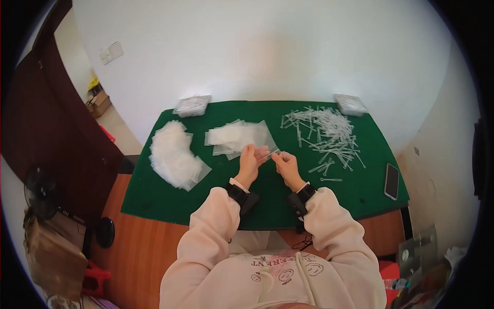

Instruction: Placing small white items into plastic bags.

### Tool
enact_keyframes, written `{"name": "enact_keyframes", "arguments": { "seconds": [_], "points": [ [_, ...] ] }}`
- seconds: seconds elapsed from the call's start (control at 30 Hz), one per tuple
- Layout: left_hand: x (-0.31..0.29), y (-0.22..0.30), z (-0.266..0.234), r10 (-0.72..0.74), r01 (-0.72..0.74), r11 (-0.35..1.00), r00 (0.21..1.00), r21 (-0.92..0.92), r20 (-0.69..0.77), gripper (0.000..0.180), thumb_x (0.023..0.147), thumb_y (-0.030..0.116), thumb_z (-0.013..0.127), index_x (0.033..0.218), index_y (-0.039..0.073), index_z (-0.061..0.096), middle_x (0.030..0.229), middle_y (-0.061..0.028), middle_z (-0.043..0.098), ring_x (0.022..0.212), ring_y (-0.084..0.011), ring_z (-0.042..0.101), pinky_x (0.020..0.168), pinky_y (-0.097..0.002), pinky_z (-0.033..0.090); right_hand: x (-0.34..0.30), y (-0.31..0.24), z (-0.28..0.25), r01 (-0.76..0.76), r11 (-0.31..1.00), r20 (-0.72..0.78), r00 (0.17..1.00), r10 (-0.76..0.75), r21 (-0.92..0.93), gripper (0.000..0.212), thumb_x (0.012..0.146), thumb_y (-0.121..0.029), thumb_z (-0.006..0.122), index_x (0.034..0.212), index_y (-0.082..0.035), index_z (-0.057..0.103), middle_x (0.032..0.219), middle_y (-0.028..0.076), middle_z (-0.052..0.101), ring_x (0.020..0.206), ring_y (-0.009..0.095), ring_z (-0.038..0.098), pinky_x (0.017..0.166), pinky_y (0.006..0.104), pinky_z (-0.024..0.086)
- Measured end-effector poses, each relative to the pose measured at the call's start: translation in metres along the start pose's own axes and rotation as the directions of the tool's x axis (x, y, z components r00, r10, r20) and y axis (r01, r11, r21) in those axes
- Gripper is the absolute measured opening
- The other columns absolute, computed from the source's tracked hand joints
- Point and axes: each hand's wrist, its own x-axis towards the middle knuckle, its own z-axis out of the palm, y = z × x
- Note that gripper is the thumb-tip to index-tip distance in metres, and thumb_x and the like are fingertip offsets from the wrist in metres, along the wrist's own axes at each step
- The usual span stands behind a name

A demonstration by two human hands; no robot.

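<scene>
Over the middle of the green-topped table [257, 203], my left hand [248, 166] and my right hand [286, 169] are close together, both closed on a clear plastic bag [268, 154]. The left fingers are at one side of its edge strip, and the right thumb and fingers pinch the other. Whether anything is inside the bag cannot be made out. Just beyond my left hand, clear bags lie in an overlapping stack [231, 136]. To the right spreads a heap of clear thin sticks with looped ends [329, 129]. One such stick [331, 179] lies apart, nearer me.
At the left, a curved fan of clear bags [175, 157] covers part of the table. Filled clear packs stand at the far left corner [193, 106] and far right corner [351, 104]. A phone [391, 182] lies by the right edge. The wall [267, 56] rises behind the table.
</scene>
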Motion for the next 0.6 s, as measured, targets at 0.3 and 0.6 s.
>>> {"name": "enact_keyframes", "arguments": {
  "seconds": [0.3,0.6],
  "points": [
    [-0.004,-0.004,0.004,0.064,-0.043,0.983,0.992,-0.176,0.111,0.043,0.089,0.007,0.051,0.126,0.004,0.030,0.103,-0.0136,0.056,0.094,-0.0232,0.058,0.080,-0.0369,0.049,-0.001,-0.010,-0.001,-0.031,0.990,-0.010,0.999,0.032,0.134,0.014,0.081,-0.015,0.064,0.072,-0.005,0.059,0.060,-0.006,0.048,0.047,0.001,0.035,0.041,0.0187,0.024],
    [-0.005,0.001,-0.006,0.109,-0.108,0.994,0.992,-0.011,0.070,0.050,0.084,0.004,0.057,0.127,0.004,0.030,0.103,-0.0120,0.057,0.094,-0.0205,0.059,0.077,-0.0308,0.050,-0.004,-0.013,0.001,-0.028,0.994,-0.120,0.992,0.041,0.107,0.013,0.082,-0.013,0.063,0.074,-0.004,0.060,0.058,-0.006,0.046,0.046,0.001,0.033,0.041,0.0183,0.023]
  ]
}}
